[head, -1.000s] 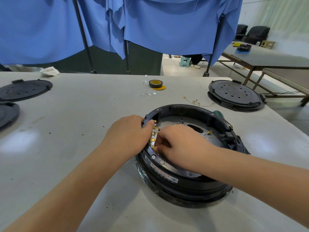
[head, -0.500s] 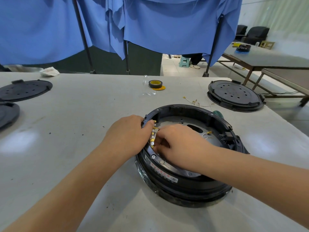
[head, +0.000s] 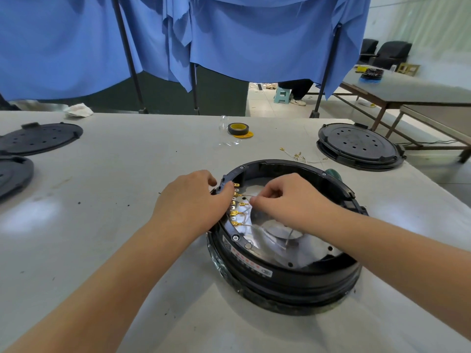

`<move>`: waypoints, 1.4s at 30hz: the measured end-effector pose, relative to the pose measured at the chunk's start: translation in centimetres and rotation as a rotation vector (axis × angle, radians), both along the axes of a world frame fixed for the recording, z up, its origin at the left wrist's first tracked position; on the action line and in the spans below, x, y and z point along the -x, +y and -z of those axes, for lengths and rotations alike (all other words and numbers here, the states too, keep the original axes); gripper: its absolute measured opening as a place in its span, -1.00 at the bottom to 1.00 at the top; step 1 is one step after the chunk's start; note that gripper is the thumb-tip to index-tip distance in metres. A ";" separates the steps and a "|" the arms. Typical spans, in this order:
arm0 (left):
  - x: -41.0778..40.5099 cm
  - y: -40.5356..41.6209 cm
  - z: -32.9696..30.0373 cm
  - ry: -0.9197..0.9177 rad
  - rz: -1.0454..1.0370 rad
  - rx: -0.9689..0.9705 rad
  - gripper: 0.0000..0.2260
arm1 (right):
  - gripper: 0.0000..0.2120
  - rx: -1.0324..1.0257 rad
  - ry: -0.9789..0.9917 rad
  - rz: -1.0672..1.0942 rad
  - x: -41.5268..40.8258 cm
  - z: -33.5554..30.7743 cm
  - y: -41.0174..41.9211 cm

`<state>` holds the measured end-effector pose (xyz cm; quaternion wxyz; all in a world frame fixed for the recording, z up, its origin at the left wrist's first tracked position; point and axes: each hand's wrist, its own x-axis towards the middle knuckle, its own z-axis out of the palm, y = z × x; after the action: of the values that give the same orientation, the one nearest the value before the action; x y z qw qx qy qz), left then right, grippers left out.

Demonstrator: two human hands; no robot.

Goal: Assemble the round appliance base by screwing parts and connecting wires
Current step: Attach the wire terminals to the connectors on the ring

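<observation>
A round black appliance base [head: 288, 276] lies open side up on the grey table, showing a silver inner plate [head: 300, 253]. A row of brass terminals [head: 235, 207] runs along its left inner wall, with thin pale wires [head: 246, 226] attached. My left hand [head: 193, 200] grips the base's left rim, thumb tip by the upper terminals. My right hand [head: 288, 200] is inside the ring, fingers curled, pinching a thin wire with a brass connector [head: 243, 204] just right of the terminal row.
A finished black base [head: 359, 147] sits at the back right, with loose wires [head: 299, 156] in front of it. A tape roll [head: 238, 129] lies at the back centre. Black lids [head: 40, 138] lie far left. A green tool handle [head: 332, 173] peeks behind the base.
My right hand has drawn back to the right, away from the terminal row, uncovering the terminals and the silver plate. My left hand stays on the rim.
</observation>
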<state>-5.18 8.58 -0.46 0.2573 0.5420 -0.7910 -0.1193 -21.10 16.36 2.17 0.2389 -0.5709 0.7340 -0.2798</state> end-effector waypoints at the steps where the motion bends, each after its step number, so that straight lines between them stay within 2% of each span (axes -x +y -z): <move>1: 0.0 0.0 -0.1 -0.019 -0.031 0.035 -0.62 | -0.73 -0.055 -0.037 0.029 0.2 -0.1 -0.2; 4: 0.1 0.3 -0.4 -0.070 -0.079 0.090 -0.61 | -0.72 -0.237 -0.266 0.111 0.4 -0.3 -0.9; 8: 0.3 0.7 -0.6 -0.117 -0.106 0.134 -0.56 | -0.79 -0.431 -0.590 0.162 0.2 -0.7 -1.7; 11: 0.4 0.9 -0.6 -0.141 -0.109 0.172 -0.56 | -0.77 -0.479 -0.693 0.205 0.3 -1.0 -2.1; 16: 0.5 1.1 -0.7 -0.178 -0.114 0.216 -0.56 | -0.81 -0.508 -0.660 0.203 -0.1 -0.8 -2.2; 23: 0.5 1.3 -0.8 -0.202 -0.067 0.185 -0.56 | -0.87 -0.476 -0.632 0.186 -0.6 -0.5 -2.1; 35: 0.2 1.3 -1.0 -0.197 0.009 0.156 -0.54 | -0.84 -0.399 -0.670 0.285 -1.6 0.0 -2.3; 42: 0.1 0.9 -0.8 -0.231 -0.064 0.146 -0.55 | -0.87 -0.386 -0.658 0.283 -1.6 0.2 -2.2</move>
<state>-5.26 9.51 0.39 0.2070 0.5572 -0.8041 0.0099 -19.50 14.14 1.98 0.5230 -0.2891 0.7287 -0.3346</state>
